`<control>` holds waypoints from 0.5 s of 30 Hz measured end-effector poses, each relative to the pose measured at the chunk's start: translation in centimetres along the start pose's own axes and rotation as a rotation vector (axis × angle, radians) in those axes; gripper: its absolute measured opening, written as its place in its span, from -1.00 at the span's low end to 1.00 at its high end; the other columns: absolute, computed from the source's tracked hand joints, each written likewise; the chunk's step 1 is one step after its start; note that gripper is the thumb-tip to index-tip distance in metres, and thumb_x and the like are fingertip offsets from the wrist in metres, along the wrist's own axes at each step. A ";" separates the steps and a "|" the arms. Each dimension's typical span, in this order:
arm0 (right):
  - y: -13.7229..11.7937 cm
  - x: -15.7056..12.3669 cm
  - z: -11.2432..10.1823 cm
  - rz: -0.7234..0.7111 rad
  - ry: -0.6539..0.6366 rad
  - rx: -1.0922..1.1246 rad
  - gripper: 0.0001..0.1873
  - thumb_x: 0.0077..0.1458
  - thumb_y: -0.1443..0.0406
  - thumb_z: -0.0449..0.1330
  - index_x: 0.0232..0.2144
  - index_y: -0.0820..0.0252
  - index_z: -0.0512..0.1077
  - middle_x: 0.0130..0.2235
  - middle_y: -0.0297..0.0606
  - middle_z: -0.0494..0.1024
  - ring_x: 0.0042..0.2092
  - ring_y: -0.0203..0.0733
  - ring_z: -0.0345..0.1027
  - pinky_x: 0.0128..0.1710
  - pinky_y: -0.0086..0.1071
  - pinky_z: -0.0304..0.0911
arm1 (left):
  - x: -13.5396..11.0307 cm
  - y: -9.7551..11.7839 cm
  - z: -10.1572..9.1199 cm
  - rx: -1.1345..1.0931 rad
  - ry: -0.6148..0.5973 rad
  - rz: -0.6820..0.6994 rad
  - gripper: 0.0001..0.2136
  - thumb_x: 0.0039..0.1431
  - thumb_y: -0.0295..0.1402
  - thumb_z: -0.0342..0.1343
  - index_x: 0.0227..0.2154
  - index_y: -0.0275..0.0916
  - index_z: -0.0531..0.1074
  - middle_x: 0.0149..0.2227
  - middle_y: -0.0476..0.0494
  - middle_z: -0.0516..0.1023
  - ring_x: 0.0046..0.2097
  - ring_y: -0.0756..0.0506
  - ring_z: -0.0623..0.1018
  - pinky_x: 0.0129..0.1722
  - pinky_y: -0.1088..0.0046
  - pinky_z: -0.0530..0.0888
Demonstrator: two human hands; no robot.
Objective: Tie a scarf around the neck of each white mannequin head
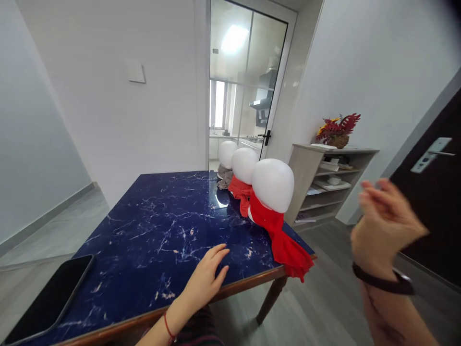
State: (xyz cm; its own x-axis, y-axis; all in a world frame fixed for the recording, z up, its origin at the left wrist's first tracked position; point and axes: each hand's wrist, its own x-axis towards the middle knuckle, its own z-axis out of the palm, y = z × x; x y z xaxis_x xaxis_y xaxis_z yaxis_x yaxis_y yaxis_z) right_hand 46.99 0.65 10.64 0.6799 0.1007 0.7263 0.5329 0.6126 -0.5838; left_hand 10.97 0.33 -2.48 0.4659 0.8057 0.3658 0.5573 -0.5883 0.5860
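Note:
My left hand [207, 271] lies at the near edge of the dark blue marbled table [154, 230], its fingers extended and holding nothing. Out to the right, off the table, my right hand [385, 226] is raised with bent fingers; motion blurs the fingertips, and nothing shows clearly between them. On the table's right side, three white rounded forms stand in a row. The nearest white form [272, 185] has a red scarf [279, 235] around its base, the cloth hanging over the table edge. A coral scarf [240, 190] wraps the middle form [245, 165], and a grey scarf [225, 178] the farthest [228, 154].
A black phone [50, 298] lies at the table's left corner. Behind the table are a white wall [108, 96] and a glass door [248, 62] into a kitchen. At the right stand a shelf unit [306, 178] with red artificial leaves [340, 129] on top, and a dark door [439, 192].

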 end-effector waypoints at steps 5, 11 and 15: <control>13.5 -2.4 4.1 0.432 -0.010 -0.068 -0.63 -0.29 0.19 0.36 -0.39 0.29 0.47 -0.24 -0.04 0.53 -0.22 -0.12 0.46 -0.14 -0.23 0.34 | 6.3 -0.4 2.5 -0.237 -0.156 0.002 -0.57 0.09 -0.44 0.03 0.07 -0.16 0.31 0.06 -0.20 0.43 0.03 -0.13 0.46 0.06 0.24 0.43; 21.7 -7.4 5.1 0.626 -0.064 -0.259 -0.49 -0.32 -0.09 0.25 -0.54 0.27 0.39 -0.56 -0.20 0.47 -0.48 -0.16 0.36 -0.48 -0.31 0.31 | 12.1 -2.0 7.4 -0.504 -0.139 -0.133 -0.45 0.00 -0.50 0.06 0.13 -0.24 0.23 0.09 -0.34 0.37 -0.04 -0.15 0.49 -0.12 0.27 0.51; 21.6 -8.8 4.8 0.611 -0.175 -0.365 -0.46 -0.12 -0.15 0.04 -0.56 0.23 0.37 -0.49 -0.06 0.52 -0.42 -0.08 0.38 -0.42 -0.27 0.30 | 15.2 -2.1 10.2 -0.558 -0.049 -0.127 -0.38 -0.03 -0.51 0.08 0.17 -0.24 0.16 0.18 -0.36 0.25 0.12 -0.22 0.37 0.03 0.16 0.43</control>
State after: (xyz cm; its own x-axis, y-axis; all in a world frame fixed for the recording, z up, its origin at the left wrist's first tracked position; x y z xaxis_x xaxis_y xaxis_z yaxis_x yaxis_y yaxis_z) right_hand 50.12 16.82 -6.61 0.8355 0.4832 0.2616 0.2385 0.1099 -0.9649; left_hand 23.87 13.10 -5.54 0.4577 0.8555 0.2419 0.1702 -0.3514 0.9206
